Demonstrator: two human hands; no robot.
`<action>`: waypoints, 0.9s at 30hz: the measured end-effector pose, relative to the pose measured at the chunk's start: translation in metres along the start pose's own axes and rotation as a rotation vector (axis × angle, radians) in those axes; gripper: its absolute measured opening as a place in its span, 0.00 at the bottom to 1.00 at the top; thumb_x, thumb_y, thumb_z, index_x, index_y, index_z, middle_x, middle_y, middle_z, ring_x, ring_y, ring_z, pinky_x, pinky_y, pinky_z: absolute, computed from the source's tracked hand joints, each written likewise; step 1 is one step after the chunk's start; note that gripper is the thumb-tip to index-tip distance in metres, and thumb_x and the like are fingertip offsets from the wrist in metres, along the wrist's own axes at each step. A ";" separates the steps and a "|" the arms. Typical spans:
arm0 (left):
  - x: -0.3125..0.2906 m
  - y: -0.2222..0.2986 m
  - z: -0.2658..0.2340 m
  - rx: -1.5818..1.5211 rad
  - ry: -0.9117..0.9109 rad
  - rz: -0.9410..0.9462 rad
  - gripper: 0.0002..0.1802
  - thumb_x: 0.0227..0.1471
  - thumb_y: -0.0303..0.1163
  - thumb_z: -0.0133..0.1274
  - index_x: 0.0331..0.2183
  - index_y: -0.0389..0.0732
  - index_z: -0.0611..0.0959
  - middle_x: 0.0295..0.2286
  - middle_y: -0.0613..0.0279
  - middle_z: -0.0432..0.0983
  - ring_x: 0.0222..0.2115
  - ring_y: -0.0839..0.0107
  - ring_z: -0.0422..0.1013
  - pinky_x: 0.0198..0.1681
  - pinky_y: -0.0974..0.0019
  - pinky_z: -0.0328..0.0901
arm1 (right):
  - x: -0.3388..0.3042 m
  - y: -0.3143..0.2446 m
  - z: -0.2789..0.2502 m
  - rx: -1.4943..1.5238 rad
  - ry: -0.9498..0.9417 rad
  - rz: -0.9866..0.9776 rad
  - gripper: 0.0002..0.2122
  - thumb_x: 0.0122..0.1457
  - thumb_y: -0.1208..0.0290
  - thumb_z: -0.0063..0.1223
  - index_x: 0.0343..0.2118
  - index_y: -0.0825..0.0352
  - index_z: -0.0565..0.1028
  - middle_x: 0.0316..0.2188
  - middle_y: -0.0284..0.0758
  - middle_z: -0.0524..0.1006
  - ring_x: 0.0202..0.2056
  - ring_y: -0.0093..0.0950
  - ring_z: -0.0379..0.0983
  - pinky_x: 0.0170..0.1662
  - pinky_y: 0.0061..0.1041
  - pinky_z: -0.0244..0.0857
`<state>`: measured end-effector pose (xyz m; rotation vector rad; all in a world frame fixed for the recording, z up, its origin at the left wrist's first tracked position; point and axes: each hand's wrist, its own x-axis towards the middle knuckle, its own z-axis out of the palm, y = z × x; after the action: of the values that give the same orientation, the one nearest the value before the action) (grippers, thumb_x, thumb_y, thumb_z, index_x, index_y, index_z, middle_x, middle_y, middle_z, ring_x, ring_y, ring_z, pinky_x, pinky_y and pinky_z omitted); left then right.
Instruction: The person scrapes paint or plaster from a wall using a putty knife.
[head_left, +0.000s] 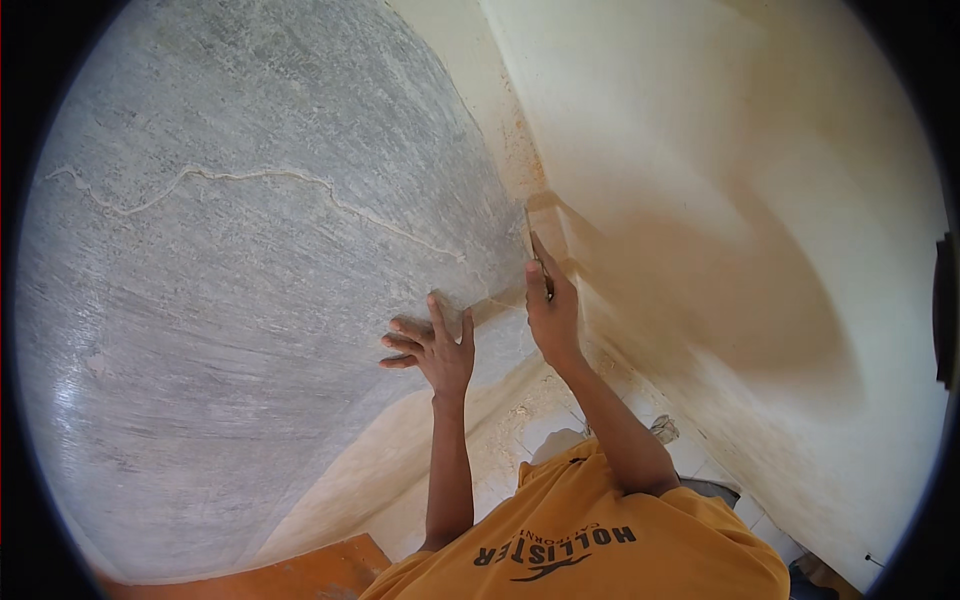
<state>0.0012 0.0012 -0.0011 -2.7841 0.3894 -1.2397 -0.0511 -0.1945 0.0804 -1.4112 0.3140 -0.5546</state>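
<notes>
My left hand point(432, 350) lies on the grey plastered wall point(250, 260) with its fingers spread and nothing in them. To its right, my right hand point(553, 312) is closed round a thin flat-bladed scraper point(529, 225), seen nearly edge-on. The blade points up along the corner, where the grey coat ends at a strip of bare cream and orange-brown wall point(522, 140). Most of the scraper's handle is hidden in my fingers. A pale, wavy crack line point(250, 174) runs across the grey surface above my left hand.
A cream wall point(720, 120) meets the grey one at the corner and carries a broad shadow. Below are pale floor tiles point(505, 440) with scattered debris. An orange surface point(330, 570) lies at the lower left; a dark object point(944, 310) sits at the right edge.
</notes>
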 end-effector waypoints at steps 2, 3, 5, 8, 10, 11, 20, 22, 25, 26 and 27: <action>0.004 0.005 -0.001 -0.005 0.024 0.009 0.50 0.53 0.64 0.55 0.68 0.54 0.56 0.64 0.30 0.13 0.62 0.30 0.05 0.49 0.18 0.06 | -0.003 0.005 0.001 -0.030 0.027 -0.069 0.24 0.71 0.59 0.43 0.63 0.70 0.65 0.60 0.45 0.71 0.60 0.36 0.68 0.62 0.31 0.59; 0.004 0.004 0.000 -0.004 0.026 0.009 0.50 0.53 0.64 0.55 0.68 0.54 0.56 0.64 0.30 0.13 0.62 0.30 0.05 0.49 0.18 0.06 | -0.002 0.006 0.003 -0.056 0.051 -0.142 0.24 0.71 0.59 0.43 0.63 0.70 0.66 0.60 0.45 0.71 0.60 0.36 0.68 0.62 0.31 0.59; 0.002 0.002 -0.001 0.019 0.015 0.001 0.50 0.53 0.64 0.55 0.68 0.53 0.57 0.64 0.30 0.13 0.62 0.30 0.05 0.49 0.17 0.07 | -0.007 0.009 0.004 -0.034 0.026 -0.108 0.24 0.71 0.59 0.43 0.63 0.70 0.66 0.59 0.45 0.71 0.60 0.35 0.68 0.62 0.31 0.59; 0.000 0.000 0.000 0.017 0.000 0.003 0.50 0.53 0.64 0.55 0.68 0.52 0.58 0.64 0.30 0.13 0.61 0.29 0.05 0.49 0.17 0.07 | 0.000 0.003 0.001 -0.016 -0.001 -0.039 0.24 0.71 0.58 0.43 0.63 0.70 0.65 0.59 0.45 0.72 0.60 0.35 0.69 0.61 0.30 0.59; 0.003 0.002 -0.001 0.014 0.014 0.010 0.50 0.53 0.64 0.55 0.68 0.52 0.59 0.64 0.30 0.13 0.61 0.29 0.04 0.49 0.17 0.07 | -0.004 0.001 0.000 -0.022 -0.005 0.000 0.24 0.71 0.58 0.43 0.63 0.70 0.65 0.59 0.45 0.72 0.59 0.35 0.69 0.60 0.30 0.60; 0.004 0.003 -0.002 0.010 0.031 0.019 0.50 0.52 0.64 0.55 0.68 0.52 0.59 0.64 0.30 0.13 0.61 0.30 0.04 0.48 0.17 0.07 | -0.013 0.001 0.004 -0.031 0.002 -0.037 0.24 0.71 0.58 0.43 0.63 0.70 0.65 0.58 0.46 0.72 0.59 0.35 0.69 0.60 0.29 0.61; 0.002 0.002 -0.001 0.014 0.037 0.005 0.49 0.52 0.64 0.56 0.68 0.55 0.58 0.65 0.32 0.14 0.62 0.30 0.05 0.50 0.17 0.08 | -0.005 0.002 0.003 -0.049 0.043 -0.156 0.24 0.71 0.59 0.44 0.63 0.68 0.66 0.58 0.44 0.73 0.57 0.30 0.70 0.60 0.27 0.59; -0.001 0.003 0.001 0.006 0.021 -0.008 0.49 0.52 0.64 0.56 0.68 0.56 0.58 0.65 0.32 0.14 0.62 0.31 0.05 0.50 0.18 0.07 | -0.013 0.007 0.011 -0.126 0.060 -0.209 0.22 0.71 0.60 0.44 0.62 0.67 0.67 0.55 0.47 0.75 0.47 0.25 0.75 0.49 0.24 0.65; 0.002 -0.001 0.002 0.010 0.021 -0.015 0.49 0.52 0.63 0.57 0.68 0.58 0.58 0.65 0.33 0.14 0.62 0.31 0.05 0.50 0.18 0.07 | 0.017 -0.005 0.003 -0.100 0.123 -0.277 0.22 0.71 0.60 0.43 0.62 0.67 0.67 0.55 0.46 0.75 0.46 0.23 0.75 0.48 0.23 0.65; 0.001 -0.002 0.000 0.014 0.039 -0.006 0.48 0.52 0.63 0.57 0.68 0.58 0.59 0.65 0.34 0.14 0.62 0.32 0.05 0.50 0.18 0.07 | 0.024 -0.016 -0.004 -0.062 0.045 0.043 0.23 0.71 0.60 0.43 0.62 0.69 0.67 0.56 0.46 0.75 0.49 0.27 0.75 0.51 0.24 0.65; -0.002 0.001 -0.002 0.010 0.038 -0.009 0.48 0.52 0.63 0.57 0.68 0.58 0.59 0.65 0.34 0.14 0.62 0.32 0.05 0.50 0.18 0.07 | 0.020 -0.013 -0.006 -0.067 0.045 0.042 0.23 0.71 0.60 0.43 0.62 0.69 0.67 0.56 0.46 0.75 0.49 0.27 0.75 0.51 0.24 0.65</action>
<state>-0.0014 0.0006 -0.0014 -2.7603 0.3723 -1.2943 -0.0397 -0.2109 0.0945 -1.4553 0.4009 -0.5464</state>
